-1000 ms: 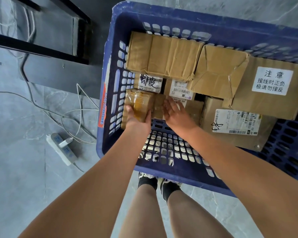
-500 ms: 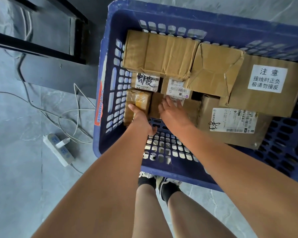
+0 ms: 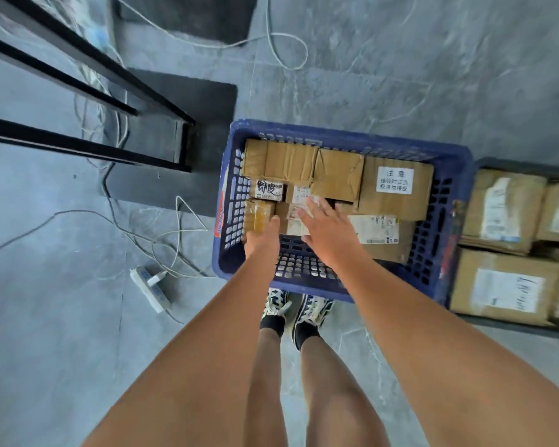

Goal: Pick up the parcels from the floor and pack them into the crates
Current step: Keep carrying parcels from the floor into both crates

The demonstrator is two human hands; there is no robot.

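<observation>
Parcels (image 3: 336, 175) fill the blue crate (image 3: 226, 253); right hand (image 3: 328, 230) fingers spread, blurred; left hand (image 3: 262, 240) fingers hidden, grip unclear.

— What am I seeing around the work area?
— I'm looking at a grey stone-look floor (image 3: 400, 75). White cables (image 3: 181, 227) are trailing across it in loops, running toward a white power strip (image 3: 151, 289) that is lying near the bottom left. Black metal frame bars (image 3: 78, 146) are crossing the upper left, and a dark mat (image 3: 188, 17) is lying at the top
</observation>
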